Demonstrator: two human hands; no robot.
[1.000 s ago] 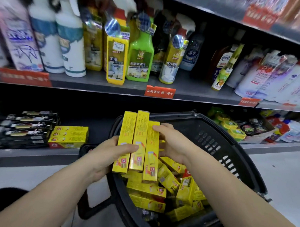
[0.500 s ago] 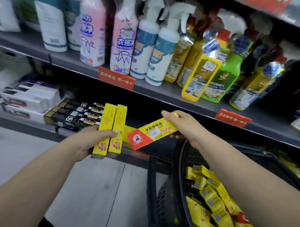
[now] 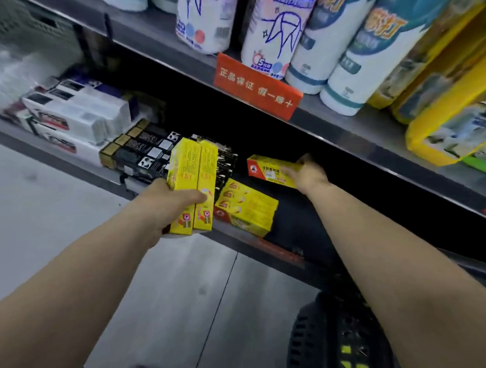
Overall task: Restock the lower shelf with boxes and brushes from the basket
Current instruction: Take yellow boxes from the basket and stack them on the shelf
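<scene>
My left hand (image 3: 168, 207) grips two long yellow boxes (image 3: 193, 185) side by side, upright, just in front of the lower shelf (image 3: 283, 254). My right hand (image 3: 309, 173) holds a single yellow box with a red end (image 3: 266, 169), lying sideways inside the dark shelf opening, above a stack of the same yellow boxes (image 3: 247, 208) that lies on the shelf. The black basket (image 3: 319, 338) shows only its rim and a bit of yellow content at the bottom right, under my right forearm.
Black boxes (image 3: 141, 151) and white boxes (image 3: 77, 115) fill the lower shelf to the left of the yellow stack. The upper shelf (image 3: 344, 122) carries bottles and yellow refill packs, with a red price tag (image 3: 256, 87) on its edge. Grey floor lies below.
The view has swung left and closer to the shelf. My right hand has carried its single box into the shelf opening above the stack. My left hand still holds its two boxes.
</scene>
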